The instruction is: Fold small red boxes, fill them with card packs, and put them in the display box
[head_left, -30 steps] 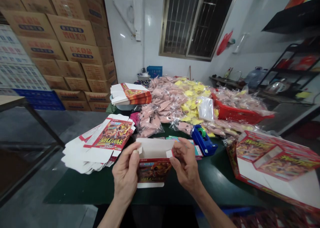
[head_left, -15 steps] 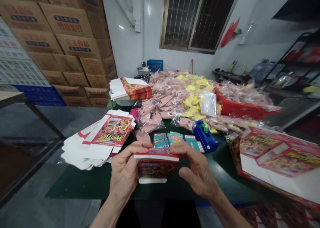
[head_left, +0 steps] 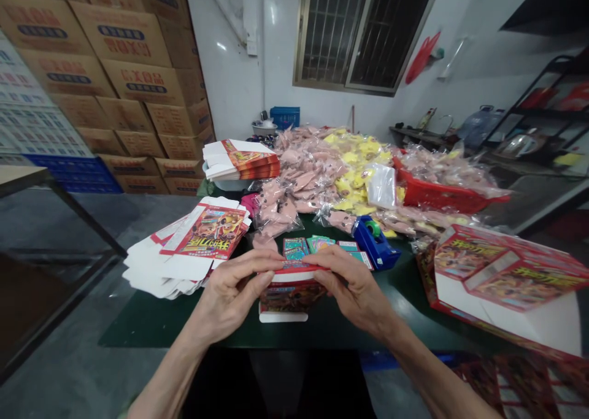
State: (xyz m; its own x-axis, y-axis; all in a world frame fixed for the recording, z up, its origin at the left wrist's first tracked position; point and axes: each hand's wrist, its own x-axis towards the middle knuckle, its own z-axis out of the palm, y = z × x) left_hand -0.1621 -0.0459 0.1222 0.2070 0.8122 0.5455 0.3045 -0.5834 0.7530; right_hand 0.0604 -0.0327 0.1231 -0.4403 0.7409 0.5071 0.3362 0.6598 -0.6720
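Between my two hands is a small red printed cardboard box, with a white flap along its top edge and another white flap at its bottom. My left hand grips the box's upper left corner, thumb on the flap and fingers over the top. At the upper right corner, my right hand pinches the same flap edge between thumb and fingers. Just beyond the box lie small printed cards on the dark green table. A blue tape dispenser with green tape stands to the right of the cards.
Flat printed box blanks are piled at the left, with another stack behind. Bagged pink and yellow plush pieces heap at the back, beside a red basket. A large open display carton stands at right.
My right thumb has come in from apart to press on the box's flap. My left thumb has moved up onto the flap's left end. The view has shifted slightly.
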